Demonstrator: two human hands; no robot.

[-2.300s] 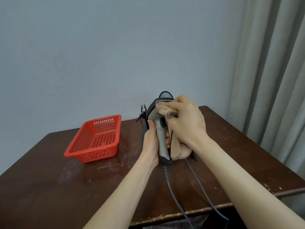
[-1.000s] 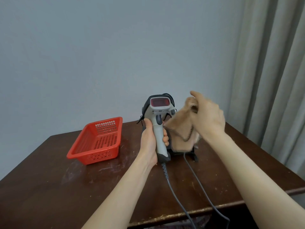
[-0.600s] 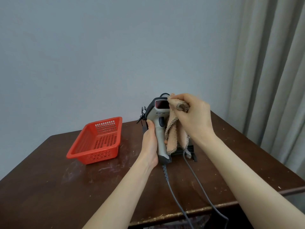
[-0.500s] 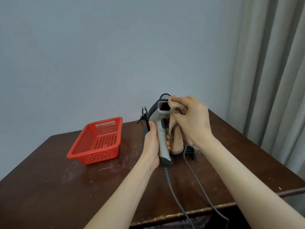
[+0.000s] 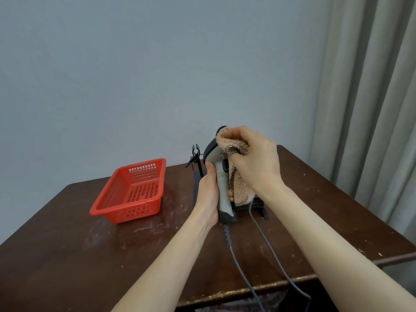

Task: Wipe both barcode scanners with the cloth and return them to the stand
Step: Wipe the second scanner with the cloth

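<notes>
My left hand [image 5: 208, 194] is wrapped tight around the barcode scanner [image 5: 221, 190] grip, holding it upright above the counter [image 5: 67, 255], just in front of the stand [image 5: 258, 204]. My right hand [image 5: 254, 163] is closed on the cloth [image 5: 238, 185], pressing it over the scanner head. I judge the scanner rigid, light and smooth, best held by its handle; its cable [image 5: 238, 262] may drag.

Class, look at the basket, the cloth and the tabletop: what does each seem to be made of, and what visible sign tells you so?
Basket: probably moulded plastic, uniform red, slightly glossy, with regular punched slots.
Cloth: looks like terry towelling, a fuzzy looped pile, with a checked woven edge.
Tabletop: apparently dark varnished wood, scuffed, with pale chips along the front edge.
</notes>
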